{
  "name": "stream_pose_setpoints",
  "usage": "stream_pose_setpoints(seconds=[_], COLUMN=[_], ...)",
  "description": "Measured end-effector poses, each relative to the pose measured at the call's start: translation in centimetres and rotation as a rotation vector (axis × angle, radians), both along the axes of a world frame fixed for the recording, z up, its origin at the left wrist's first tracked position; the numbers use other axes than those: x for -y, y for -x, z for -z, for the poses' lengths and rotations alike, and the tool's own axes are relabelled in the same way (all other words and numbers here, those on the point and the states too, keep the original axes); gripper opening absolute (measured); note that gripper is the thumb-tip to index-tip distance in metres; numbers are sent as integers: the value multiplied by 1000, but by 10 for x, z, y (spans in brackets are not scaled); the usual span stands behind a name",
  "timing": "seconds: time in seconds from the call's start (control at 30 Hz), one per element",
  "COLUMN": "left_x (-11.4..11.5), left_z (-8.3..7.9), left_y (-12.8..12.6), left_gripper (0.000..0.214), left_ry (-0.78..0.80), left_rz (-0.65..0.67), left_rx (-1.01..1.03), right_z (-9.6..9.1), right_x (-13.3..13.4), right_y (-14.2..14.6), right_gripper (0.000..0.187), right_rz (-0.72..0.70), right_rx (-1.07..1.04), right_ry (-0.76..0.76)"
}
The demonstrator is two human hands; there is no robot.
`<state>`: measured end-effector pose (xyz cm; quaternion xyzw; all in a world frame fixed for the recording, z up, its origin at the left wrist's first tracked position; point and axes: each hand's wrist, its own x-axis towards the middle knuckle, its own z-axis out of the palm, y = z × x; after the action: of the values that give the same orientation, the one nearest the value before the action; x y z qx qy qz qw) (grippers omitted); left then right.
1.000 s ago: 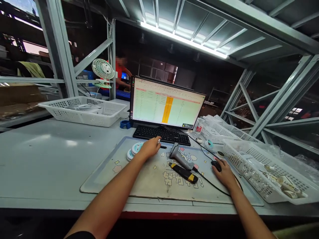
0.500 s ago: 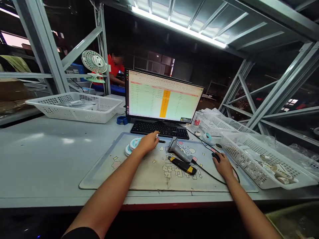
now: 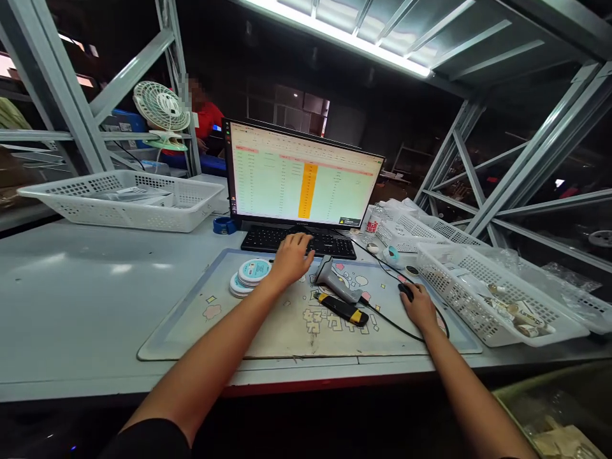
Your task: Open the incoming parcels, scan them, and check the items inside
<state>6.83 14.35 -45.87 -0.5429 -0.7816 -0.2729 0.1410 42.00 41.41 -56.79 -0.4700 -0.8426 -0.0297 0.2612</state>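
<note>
My left hand [image 3: 291, 256] rests with its fingers spread over the front edge of the black keyboard [image 3: 329, 243], beside a stack of round tape rolls [image 3: 251, 274]. My right hand [image 3: 418, 305] lies curled over a black wired mouse [image 3: 406, 290] on the printed desk mat [image 3: 296, 322]. Between my hands lie a grey barcode scanner [image 3: 335, 282] and a black and yellow utility knife [image 3: 342, 308]. A monitor [image 3: 301, 178] showing a spreadsheet with an orange column stands behind the keyboard.
A white perforated basket [image 3: 122, 201] sits at the back left, and other white baskets [image 3: 482, 290] holding small items stand at the right. A small fan [image 3: 160, 111] is clipped to the metal rack. A person in red [image 3: 205, 118] works behind the monitor.
My left hand has moved forward from the mat onto the keyboard's front edge. The view has shifted right and down; my right hand stays on the mouse.
</note>
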Motion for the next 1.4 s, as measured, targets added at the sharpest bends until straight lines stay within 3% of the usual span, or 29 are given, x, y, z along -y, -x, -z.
stream_pose_setpoints(seconds=[0.13,0.33,0.47,0.67,0.87,1.03,1.13,1.3,1.4], left_x=[-58,-150,-178,-201,-212,-208,-193,-145,-121], left_z=[-13,3,14,20,23,20,11,-12,-20], left_y=[-28,-36,-31,-27,-32,-38,-42,-40,-35], left_gripper=[42,46,47,49,50,56,47,32,30], left_ry=[198,498,622,713,704,661,582,418,400], left_rz=[198,176,157,164,192,187,222,285,285], left_rx=[-56,-32,-37,-69,-83,-74,-107,-185,-196], right_z=[-4,-5,-1,7,4,6,7,7,5], right_x=[4,8,5,0,3,2,2,2,3], right_y=[2,2,1,1,2,4,4,5,6], right_gripper=[42,41,41,39,38,37,38,39,38], right_rz=[24,23,-1,-24,-17,2,4,4,21], right_rx=[-4,12,8,-15,-5,-11,-6,-1,-11], right_ry=[23,20,-6,-40,-28,-33,-32,-28,-17])
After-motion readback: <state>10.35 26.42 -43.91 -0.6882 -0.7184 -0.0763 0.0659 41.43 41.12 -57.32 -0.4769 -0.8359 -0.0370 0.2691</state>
